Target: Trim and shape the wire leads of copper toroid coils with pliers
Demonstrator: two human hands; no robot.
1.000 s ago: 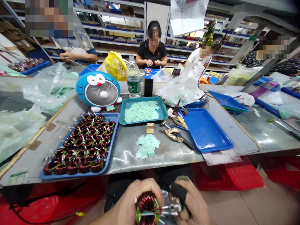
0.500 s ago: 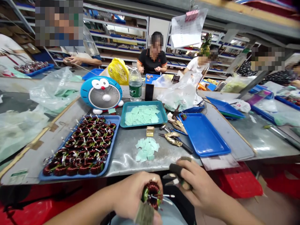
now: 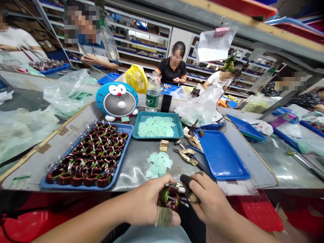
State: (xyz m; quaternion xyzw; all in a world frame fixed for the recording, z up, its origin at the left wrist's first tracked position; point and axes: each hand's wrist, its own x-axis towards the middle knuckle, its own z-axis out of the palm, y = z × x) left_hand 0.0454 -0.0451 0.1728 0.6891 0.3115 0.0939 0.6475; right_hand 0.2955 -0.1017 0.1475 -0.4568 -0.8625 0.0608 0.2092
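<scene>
My left hand [image 3: 148, 202] is closed around a copper-wound toroid coil [image 3: 168, 197] with a green core, held just below the table's front edge. My right hand [image 3: 209, 199], with a dark cover on the index finger, pinches the coil's bare wire leads [image 3: 177, 186] at its top. A pile of small pale green squares [image 3: 159, 163] lies on the metal table just beyond my hands. At the left, a blue tray [image 3: 121, 158] is filled with several similar red-brown coils.
A teal tray [image 3: 178, 126] of green squares, an empty blue tray [image 3: 222, 155], pliers [image 3: 188, 157], a small block [image 3: 164, 145], a round blue fan [image 3: 116, 101], a water bottle [image 3: 152, 94] and plastic bags sit on the table. Other people work at benches behind. Red bins stand below.
Both hands rose with the coil toward the table edge. My right hand went from apart from the coil back to pinching its leads. The camera tilted up.
</scene>
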